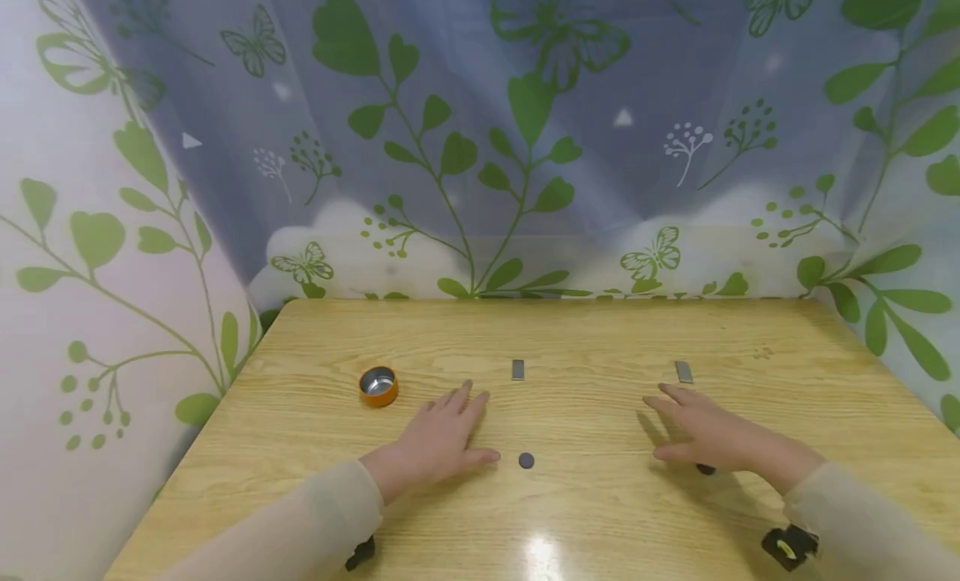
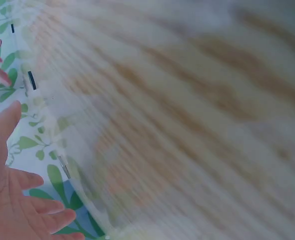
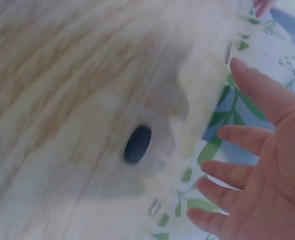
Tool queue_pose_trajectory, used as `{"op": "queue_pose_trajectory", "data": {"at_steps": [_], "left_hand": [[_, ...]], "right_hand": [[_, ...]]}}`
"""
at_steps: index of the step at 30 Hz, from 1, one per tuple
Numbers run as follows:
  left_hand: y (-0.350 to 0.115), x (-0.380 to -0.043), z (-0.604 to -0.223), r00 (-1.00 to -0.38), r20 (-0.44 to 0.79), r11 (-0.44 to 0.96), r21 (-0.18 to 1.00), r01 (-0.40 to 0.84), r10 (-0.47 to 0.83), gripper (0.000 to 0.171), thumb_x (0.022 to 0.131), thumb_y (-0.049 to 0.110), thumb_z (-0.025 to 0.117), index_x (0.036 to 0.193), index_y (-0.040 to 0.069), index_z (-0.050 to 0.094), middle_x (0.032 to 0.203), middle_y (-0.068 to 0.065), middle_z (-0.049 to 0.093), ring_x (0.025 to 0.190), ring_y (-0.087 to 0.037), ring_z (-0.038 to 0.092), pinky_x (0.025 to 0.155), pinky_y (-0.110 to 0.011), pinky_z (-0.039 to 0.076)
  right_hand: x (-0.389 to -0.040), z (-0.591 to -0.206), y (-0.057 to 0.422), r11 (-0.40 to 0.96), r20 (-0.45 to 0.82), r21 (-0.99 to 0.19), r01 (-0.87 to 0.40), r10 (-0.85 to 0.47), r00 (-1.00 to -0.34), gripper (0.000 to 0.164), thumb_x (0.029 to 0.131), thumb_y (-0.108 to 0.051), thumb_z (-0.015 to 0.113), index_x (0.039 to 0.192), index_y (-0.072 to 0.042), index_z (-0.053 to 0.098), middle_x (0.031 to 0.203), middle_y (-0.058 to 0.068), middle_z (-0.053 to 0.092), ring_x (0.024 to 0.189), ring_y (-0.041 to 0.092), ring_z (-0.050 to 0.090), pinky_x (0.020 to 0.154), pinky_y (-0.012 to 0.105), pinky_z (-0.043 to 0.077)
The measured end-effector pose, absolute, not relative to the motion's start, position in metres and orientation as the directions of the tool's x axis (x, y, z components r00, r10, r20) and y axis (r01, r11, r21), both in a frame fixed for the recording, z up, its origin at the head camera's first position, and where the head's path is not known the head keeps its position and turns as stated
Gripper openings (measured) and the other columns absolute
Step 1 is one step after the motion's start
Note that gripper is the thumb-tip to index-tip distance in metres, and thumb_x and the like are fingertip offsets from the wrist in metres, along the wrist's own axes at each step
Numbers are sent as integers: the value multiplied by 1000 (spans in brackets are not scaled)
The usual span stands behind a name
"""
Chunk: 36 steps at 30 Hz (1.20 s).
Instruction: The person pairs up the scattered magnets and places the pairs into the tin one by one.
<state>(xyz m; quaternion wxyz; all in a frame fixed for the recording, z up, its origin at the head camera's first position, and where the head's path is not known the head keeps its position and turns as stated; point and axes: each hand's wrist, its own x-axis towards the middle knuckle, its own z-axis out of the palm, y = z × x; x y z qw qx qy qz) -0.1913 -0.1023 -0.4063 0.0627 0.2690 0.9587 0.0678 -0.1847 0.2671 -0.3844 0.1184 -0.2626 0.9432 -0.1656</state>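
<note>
My left hand [image 1: 438, 439] hovers over the left part of the wooden table with its fingers spread and nothing held. Just beyond its fingers, to the left, sits a small orange bowl [image 1: 378, 388] with a shiny metal inside. To the right of its thumb lies a dark round disc [image 1: 527, 461]. My right hand [image 1: 708, 431], also with fingers extended, holds nothing. Partly hidden beneath it is another dark disc [image 1: 706, 469], fully visible in the right wrist view as a dark disc [image 3: 138, 144]. Past its fingertips lies a grey rectangular piece [image 1: 683, 372].
A second grey rectangular piece [image 1: 518, 370] lies near the table's middle, toward the back. The wooden table [image 1: 600, 331] ends at a hanging curtain [image 1: 450, 189] printed with green leaves and butterflies. Dark wrist devices show under both sleeves.
</note>
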Motion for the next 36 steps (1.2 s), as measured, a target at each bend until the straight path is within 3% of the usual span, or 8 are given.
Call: {"op": "queue_pose_trajectory", "data": {"at_steps": [4, 8, 13, 22, 30, 36], "left_hand": [[-101, -192, -406, -843, -46, 835, 179, 521, 536, 75, 88, 56, 53, 144, 10, 34, 149, -19, 25, 131, -36, 33, 100, -53, 32], [-98, -192, -405, -828, 7, 817, 161, 554, 560, 64, 87, 47, 60, 136, 8, 47, 141, -16, 40, 124, -31, 43, 97, -47, 39], [-91, -192, -407, -793, 50, 782, 138, 608, 607, 51, 86, 38, 66, 126, 8, 57, 123, -9, 55, 109, -23, 56, 88, -35, 47], [-80, -188, -408, -778, 10, 765, 171, 620, 628, 42, 86, 30, 67, 121, 9, 61, 113, -4, 61, 98, -16, 60, 81, -29, 50], [-69, -186, -407, -741, -31, 734, 174, 657, 671, 34, 84, 27, 70, 115, 14, 66, 102, 4, 63, 87, -6, 59, 73, -21, 48], [-61, -185, -407, -729, -43, 725, 162, 669, 683, 27, 83, 23, 70, 109, 16, 68, 89, 7, 61, 71, -1, 50, 63, -17, 43]], "right_hand": [[-187, -384, 279, 818, -185, -394, -420, -518, -835, 67, 85, -32, 68, 130, 11, 44, 125, 35, 43, 111, 50, 44, 86, 57, 41], [-186, -385, 291, 829, -199, -403, -389, -494, -846, 55, 84, -25, 69, 122, 11, 52, 106, 21, 56, 89, 31, 59, 72, 41, 50], [-186, -388, 304, 834, -194, -393, -387, -487, -852, 41, 82, -18, 71, 110, 9, 58, 91, 7, 59, 79, 24, 60, 66, 37, 50], [-185, -395, 312, 841, -194, -375, -389, -482, -855, 22, 81, -12, 71, 97, 0, 63, 83, -2, 57, 76, 15, 55, 64, 33, 47], [-185, -396, 311, 810, -175, -412, -416, -519, -837, 12, 80, -8, 71, 88, -7, 62, 81, -6, 58, 74, 10, 55, 64, 29, 48], [-185, -398, 310, 779, -172, -467, -419, -545, -821, 11, 80, -4, 69, 86, -7, 61, 78, -7, 57, 70, 6, 53, 61, 26, 46]]}}
